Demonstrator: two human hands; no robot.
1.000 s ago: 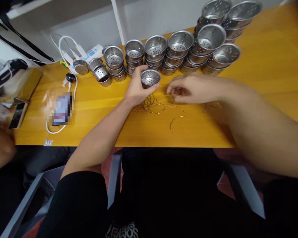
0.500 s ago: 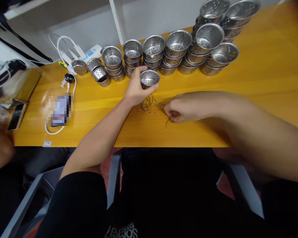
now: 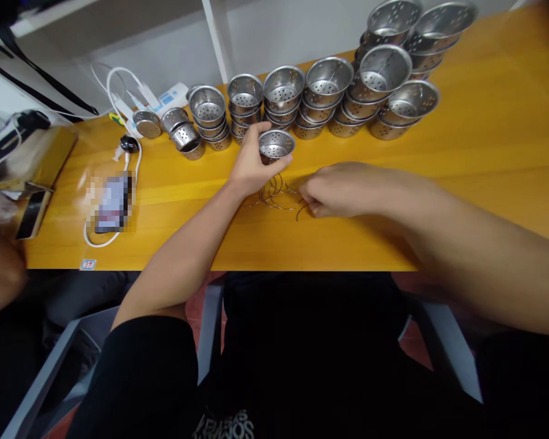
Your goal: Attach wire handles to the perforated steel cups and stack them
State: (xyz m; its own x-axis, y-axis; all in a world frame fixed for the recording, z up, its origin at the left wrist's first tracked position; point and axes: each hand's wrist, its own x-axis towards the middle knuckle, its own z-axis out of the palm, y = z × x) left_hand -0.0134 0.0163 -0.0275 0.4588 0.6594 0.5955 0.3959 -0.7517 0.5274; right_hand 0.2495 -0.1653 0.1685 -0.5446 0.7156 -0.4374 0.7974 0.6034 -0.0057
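Note:
My left hand [image 3: 252,160] grips a small perforated metal cup [image 3: 277,144] by its sides, thumb in front and fingers behind, with the opening facing up. Below it several thin curved wires [image 3: 274,192] lie in a loose tangle on the wooden table [image 3: 174,207]. To their right my right hand [image 3: 329,190] is closed, pinching a thin curved wire [image 3: 299,211] whose end sticks out below the fingertips. The rest of that wire is hidden by the fingers.
Stacks of perforated metal cups [image 3: 328,82] line the back of the table. On the left are a phone [image 3: 112,204] with a white cable, a power strip [image 3: 171,96] and a cardboard box [image 3: 59,155]. Another person's arm [image 3: 0,271] shows at the left edge.
My right hand has shifted slightly up and left, bringing the pinched wire closer to the loose wires. My left hand and its cup have stayed put.

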